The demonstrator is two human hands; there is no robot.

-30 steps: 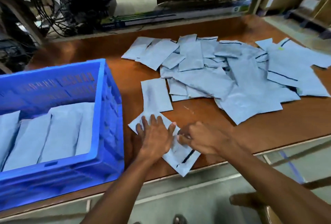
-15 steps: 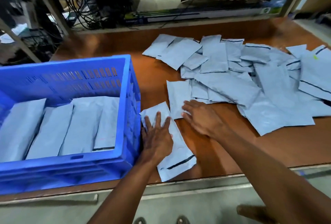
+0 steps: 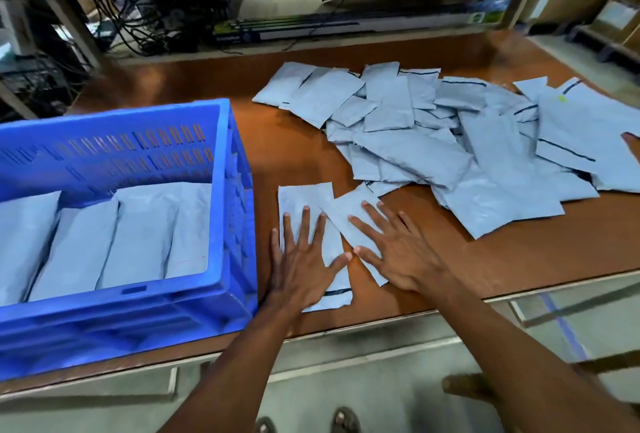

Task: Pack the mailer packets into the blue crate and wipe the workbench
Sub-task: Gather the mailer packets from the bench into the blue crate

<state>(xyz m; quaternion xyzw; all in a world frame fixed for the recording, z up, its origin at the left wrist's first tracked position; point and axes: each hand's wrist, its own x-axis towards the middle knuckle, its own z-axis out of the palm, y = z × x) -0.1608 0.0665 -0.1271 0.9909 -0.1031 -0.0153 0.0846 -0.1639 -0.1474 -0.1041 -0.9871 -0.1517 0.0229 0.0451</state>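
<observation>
Packets (image 3: 301, 200): two, just right of crate (image 3: 221, 297); one newly drawn from pile (image 3: 450, 162) farther right, overlapping the other. Pressed flat by left hand (image 3: 304, 270) and right hand (image 3: 401, 256), fingers spread, nothing gripped. Pair judged gathered for crating.

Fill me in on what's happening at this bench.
A person is sorting grey mailer packets on the workbench. The left hand lies flat on one packet beside the blue crate. The right hand presses flat on a second packet overlapping the first. The crate already holds a row of packets, while a large heap waits on the bench.
</observation>
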